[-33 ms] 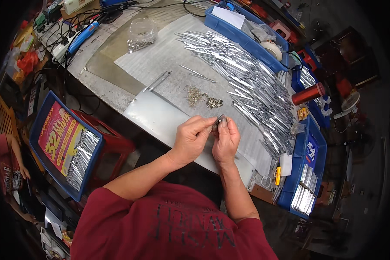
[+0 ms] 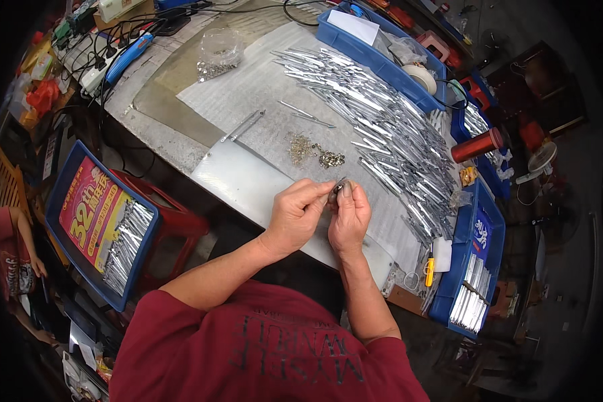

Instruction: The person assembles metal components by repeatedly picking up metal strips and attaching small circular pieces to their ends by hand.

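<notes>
My left hand (image 2: 293, 216) and my right hand (image 2: 349, 220) meet over the near edge of the workbench, fingertips pinched together. Between them shows a small dark metal piece (image 2: 338, 188), mostly covered by the fingers; its exact kind cannot be made out. Just beyond the hands lie two little heaps, one of pale brass-coloured small parts (image 2: 301, 149) and one of darker small metal parts (image 2: 330, 159). A few slim silver metal strips (image 2: 306, 114) lie apart farther back. To the right spreads a large pile of similar strips (image 2: 388, 127).
Blue trays hold strips at the left (image 2: 151, 246) and right (image 2: 442, 315). A clear bag of small parts (image 2: 219, 57) sits at the back. A white sheet (image 2: 238, 175) covers the front edge. A yellow-handled tool (image 2: 429, 268) lies right; another person's hand (image 2: 39, 268) shows far left.
</notes>
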`<action>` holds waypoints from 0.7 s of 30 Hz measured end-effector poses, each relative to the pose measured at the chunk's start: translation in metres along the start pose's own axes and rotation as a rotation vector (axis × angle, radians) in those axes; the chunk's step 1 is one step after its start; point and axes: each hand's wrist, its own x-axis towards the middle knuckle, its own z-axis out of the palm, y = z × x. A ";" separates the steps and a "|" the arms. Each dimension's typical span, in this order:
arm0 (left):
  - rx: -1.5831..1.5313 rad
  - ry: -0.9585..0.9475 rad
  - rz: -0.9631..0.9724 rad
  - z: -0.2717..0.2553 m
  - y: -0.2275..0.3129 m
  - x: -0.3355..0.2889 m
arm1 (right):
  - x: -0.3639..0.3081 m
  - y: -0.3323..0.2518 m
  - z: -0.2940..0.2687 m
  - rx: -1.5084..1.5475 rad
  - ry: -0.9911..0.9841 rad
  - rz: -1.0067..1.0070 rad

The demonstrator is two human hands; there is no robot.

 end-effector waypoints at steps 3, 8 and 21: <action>0.010 0.012 -0.001 0.002 -0.001 0.000 | -0.001 -0.001 0.000 -0.075 0.021 -0.019; 0.010 0.024 -0.010 0.003 -0.005 -0.001 | -0.001 -0.004 0.003 -0.224 0.047 -0.082; -0.040 0.003 -0.042 0.002 -0.006 -0.003 | 0.004 -0.006 -0.003 -0.181 0.012 0.009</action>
